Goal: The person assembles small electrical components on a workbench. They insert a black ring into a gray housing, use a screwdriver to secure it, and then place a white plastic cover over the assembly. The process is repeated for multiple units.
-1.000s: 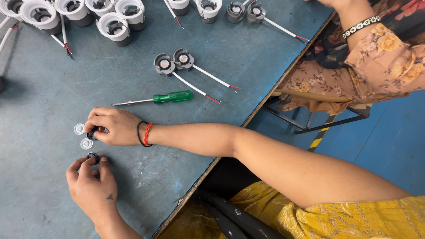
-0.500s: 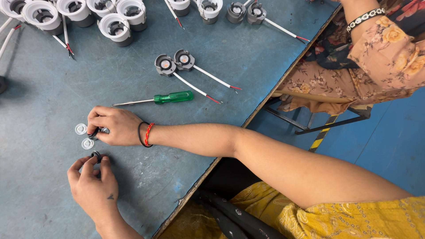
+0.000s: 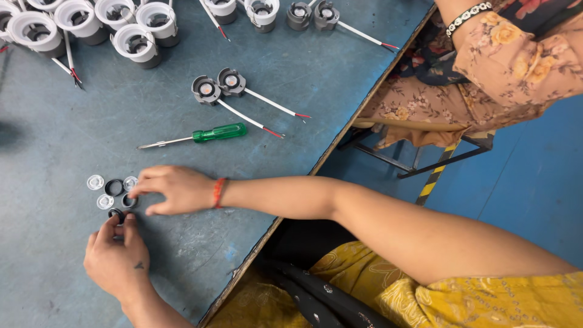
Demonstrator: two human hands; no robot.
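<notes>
Left hand [image 3: 118,255] near the table's [image 3: 54,140] front edge, fingers pinching a small black ring [image 3: 116,214]. Right hand [image 3: 176,189] just above it, fingers loosely spread, tips touching the cluster of clear lenses [image 3: 95,182] and black rings [image 3: 113,187]. Green screwdriver [image 3: 209,134] lies mid-table; wired lamp holders [image 3: 218,86] beyond.

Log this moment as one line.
left hand: pinching small black ring | right hand: fingertips at clear lenses and black rings | green screwdriver: lying untouched | table: blue-grey
</notes>
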